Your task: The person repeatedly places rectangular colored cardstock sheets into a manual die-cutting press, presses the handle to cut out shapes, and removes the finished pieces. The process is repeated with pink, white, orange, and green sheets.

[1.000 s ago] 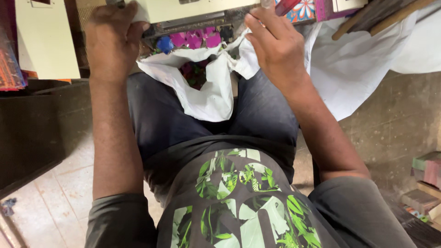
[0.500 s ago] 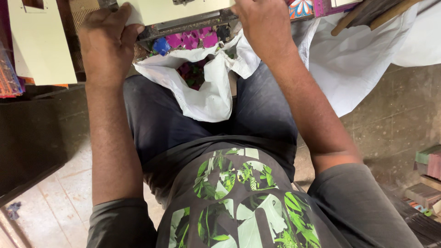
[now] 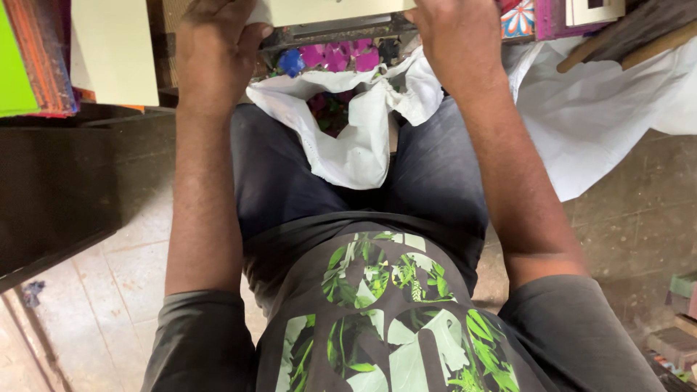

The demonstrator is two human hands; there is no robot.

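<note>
I look down at my lap. My left hand (image 3: 218,54) grips the left end of a cream sheet of card (image 3: 327,10) at the top edge of the view. My right hand (image 3: 457,40) rests on the right end of the same sheet, fingers curled over it. Below the sheet is a dark metal edge (image 3: 330,33). A white plastic bag (image 3: 356,138) lies open on my lap, with pink, purple and blue scraps (image 3: 334,58) in and above its mouth.
A cream card (image 3: 116,51) and a stack of coloured sheets (image 3: 29,58) stand at the left on a dark shelf (image 3: 65,181). White cloth (image 3: 610,109) hangs at the right. Colourful boxes (image 3: 559,16) sit top right; small blocks (image 3: 679,319) lie on the floor.
Both hands have moved up and away from the bag's mouth to the cream sheet at the top. The right hand let go of the bag's edge.
</note>
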